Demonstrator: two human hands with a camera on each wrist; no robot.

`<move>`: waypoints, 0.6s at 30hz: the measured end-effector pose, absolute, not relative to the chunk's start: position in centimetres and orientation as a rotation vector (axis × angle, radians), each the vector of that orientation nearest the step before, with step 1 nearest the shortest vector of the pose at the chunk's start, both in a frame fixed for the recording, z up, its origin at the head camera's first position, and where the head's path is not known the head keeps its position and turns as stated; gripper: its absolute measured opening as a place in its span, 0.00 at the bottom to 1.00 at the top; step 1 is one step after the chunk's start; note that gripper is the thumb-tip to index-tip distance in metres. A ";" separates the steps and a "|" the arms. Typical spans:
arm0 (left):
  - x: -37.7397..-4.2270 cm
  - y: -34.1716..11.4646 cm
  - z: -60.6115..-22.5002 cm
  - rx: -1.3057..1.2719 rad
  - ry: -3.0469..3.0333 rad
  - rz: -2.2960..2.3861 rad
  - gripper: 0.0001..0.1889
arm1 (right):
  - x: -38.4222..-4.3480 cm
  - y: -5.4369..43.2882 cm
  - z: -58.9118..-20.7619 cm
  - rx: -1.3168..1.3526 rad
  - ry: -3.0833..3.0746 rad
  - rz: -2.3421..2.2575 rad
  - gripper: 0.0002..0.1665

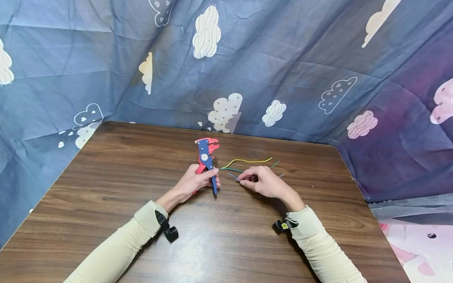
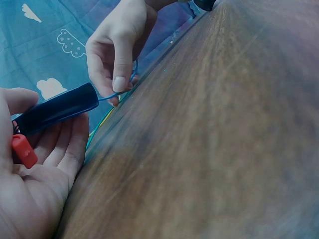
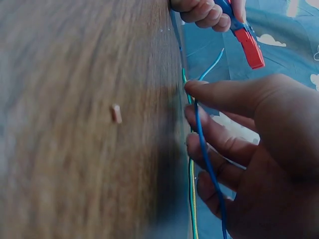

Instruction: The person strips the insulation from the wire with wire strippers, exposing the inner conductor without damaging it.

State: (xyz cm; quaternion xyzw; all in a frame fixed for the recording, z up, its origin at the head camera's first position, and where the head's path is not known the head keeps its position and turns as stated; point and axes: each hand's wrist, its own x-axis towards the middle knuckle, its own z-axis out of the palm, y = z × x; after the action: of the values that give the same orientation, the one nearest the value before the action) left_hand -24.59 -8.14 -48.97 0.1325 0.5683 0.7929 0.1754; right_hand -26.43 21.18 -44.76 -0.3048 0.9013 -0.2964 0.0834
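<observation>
Wire stripper point(image 1: 204, 157), blue and red, thin blue wire point(image 3: 210, 168), gently curved

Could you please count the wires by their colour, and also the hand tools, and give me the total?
Yellow wire: 1
Green wire: 1
Blue wire: 1
Red-and-blue hand tool: 1
Total: 4

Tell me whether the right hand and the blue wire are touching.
Touching. The left wrist view shows the right hand pinching the blue wire, the thumb tip pressed against it.
</observation>
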 end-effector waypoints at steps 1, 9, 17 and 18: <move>-24.6 -8.2 -49.0 0.376 1.608 2.247 0.18 | -26.4 21.2 -44.8 -0.913 2.685 -0.884 0.08; -24.6 -8.1 -48.9 0.379 1.596 2.248 0.13 | -26.6 21.4 -45.2 -0.905 2.666 -0.874 0.09; -24.5 -8.2 -48.9 0.384 1.590 2.242 0.27 | -26.5 21.3 -45.1 -0.897 2.645 -0.877 0.11; -24.5 -8.1 -48.9 0.388 1.589 2.242 0.28 | -26.5 21.3 -45.0 -0.894 2.645 -0.877 0.11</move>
State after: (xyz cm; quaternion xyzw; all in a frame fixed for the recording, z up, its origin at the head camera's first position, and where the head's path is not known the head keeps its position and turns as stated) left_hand -24.49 -8.14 -48.90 0.1373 0.5630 0.7943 0.1821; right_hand -26.50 21.27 -44.98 -0.3036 0.8987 -0.2978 0.1073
